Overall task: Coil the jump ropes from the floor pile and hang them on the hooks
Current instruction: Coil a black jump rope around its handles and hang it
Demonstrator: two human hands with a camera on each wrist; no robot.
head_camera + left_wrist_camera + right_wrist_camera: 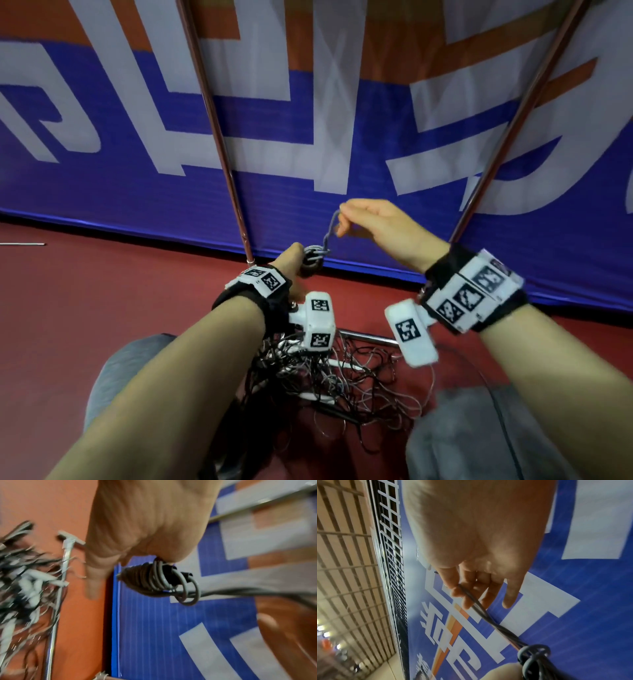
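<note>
Grey jump rope (313, 257), held in the air in front of the banner, clear of the floor. Most of it is wound in tight turns round its dark handles into a short bundle (150, 580); the last two turns sit loose at the bundle's end. From there a doubled, twisted strand (489, 616) runs up and to the right.

Left hand (291, 262): grip clamped on the bundle, fingers curled round the handle end; one finger points down past it in the left wrist view.

Right hand (380, 228): higher and to the right, thumb and first fingers pinching the end loop of the strand (334, 219), the strand taut between the two hands. Little finger sticks out straight, off the rope.

Below the wrists, a tangled pile of ropes (325, 377), black and grey cords with white handles, lies on the red floor (102, 274) between the person's grey-clad knees (462, 428). A chrome bar (366, 337) lies across the far edge of the pile.

Two slanted metal poles (219, 137) rise either side of the hands; the left one meets the floor just beside the left hand, the right one passes behind the right wrist. Blue, white and orange banner (137, 178) meets the floor just behind the bundle. Open floor to the left of the pile.
</note>
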